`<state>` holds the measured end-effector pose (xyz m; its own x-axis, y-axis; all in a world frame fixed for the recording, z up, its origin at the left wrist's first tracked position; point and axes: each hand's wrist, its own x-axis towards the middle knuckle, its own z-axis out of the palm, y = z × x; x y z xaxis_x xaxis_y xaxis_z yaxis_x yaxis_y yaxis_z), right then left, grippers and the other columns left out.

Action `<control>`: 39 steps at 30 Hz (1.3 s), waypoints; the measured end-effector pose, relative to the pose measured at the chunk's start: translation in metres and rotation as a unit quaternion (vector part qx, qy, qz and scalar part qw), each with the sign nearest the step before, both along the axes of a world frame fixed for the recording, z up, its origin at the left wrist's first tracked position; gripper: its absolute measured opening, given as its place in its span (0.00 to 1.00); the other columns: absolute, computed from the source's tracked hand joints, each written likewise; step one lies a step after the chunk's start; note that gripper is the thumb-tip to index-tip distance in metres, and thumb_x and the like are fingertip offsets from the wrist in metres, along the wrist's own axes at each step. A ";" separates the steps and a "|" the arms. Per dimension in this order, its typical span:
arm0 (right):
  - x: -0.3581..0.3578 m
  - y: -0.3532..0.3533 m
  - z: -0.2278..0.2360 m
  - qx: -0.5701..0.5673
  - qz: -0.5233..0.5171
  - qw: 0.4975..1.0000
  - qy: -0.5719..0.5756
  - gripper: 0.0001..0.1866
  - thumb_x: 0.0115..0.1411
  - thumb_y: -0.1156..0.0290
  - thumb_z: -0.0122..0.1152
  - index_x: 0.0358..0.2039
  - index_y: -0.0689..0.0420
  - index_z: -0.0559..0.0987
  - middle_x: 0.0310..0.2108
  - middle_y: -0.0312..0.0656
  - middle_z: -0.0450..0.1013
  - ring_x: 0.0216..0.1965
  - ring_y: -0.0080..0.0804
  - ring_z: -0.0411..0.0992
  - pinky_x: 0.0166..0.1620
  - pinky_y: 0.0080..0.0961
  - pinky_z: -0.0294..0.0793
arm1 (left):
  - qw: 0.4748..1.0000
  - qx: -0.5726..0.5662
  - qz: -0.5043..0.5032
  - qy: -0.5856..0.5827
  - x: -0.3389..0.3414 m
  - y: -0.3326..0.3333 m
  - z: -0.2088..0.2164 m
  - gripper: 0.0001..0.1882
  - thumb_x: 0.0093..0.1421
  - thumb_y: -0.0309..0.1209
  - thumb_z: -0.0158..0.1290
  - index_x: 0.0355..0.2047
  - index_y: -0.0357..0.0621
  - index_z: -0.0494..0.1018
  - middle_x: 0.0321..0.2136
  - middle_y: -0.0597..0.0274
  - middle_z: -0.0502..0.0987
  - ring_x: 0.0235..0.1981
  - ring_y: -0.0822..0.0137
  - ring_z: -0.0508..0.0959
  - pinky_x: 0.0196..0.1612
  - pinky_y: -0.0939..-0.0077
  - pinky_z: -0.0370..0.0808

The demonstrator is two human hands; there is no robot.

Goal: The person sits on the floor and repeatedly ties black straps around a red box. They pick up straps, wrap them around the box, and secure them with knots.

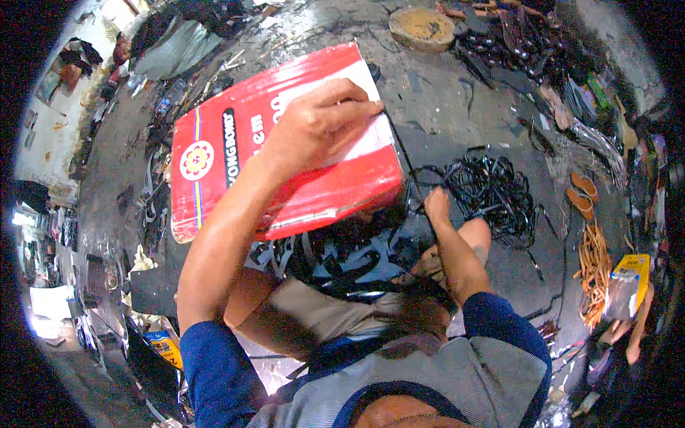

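A large red box-shaped container (349, 178) lies tilted over my lap, with a white panel and a round flower emblem on its face. My left hand (321, 121) reaches across it, fingers pinched at its far right edge. From those fingertips a thin black strip (401, 146) runs down along the edge toward my right hand (437, 205), which is closed round it to the right of the container. Its exact hold is partly hidden. Under the container, loose black strips (335, 264) lie across my lap.
A tangled heap of black strips (496, 187) lies on the floor to the right. Beyond it are brown sole-shaped pieces (582, 194), a bundle of orange-brown strips (594, 274) and a yellow box (628, 285). A round wooden block (422, 30) and dark scraps (524, 43) sit farther off.
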<state>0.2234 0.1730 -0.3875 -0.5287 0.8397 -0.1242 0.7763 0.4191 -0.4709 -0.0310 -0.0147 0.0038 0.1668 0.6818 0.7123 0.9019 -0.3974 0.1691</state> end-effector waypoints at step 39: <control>-0.006 -0.175 0.214 -0.190 0.423 0.884 0.058 0.11 0.57 0.68 0.59 0.35 0.61 0.81 0.34 0.57 0.80 0.39 0.58 0.79 0.44 0.49 0.77 | 0.884 -0.297 0.173 -0.316 0.150 -0.149 -0.111 0.53 0.45 0.23 0.69 0.71 0.42 0.56 0.60 0.41 0.69 0.60 0.46 0.72 0.63 0.57 0.69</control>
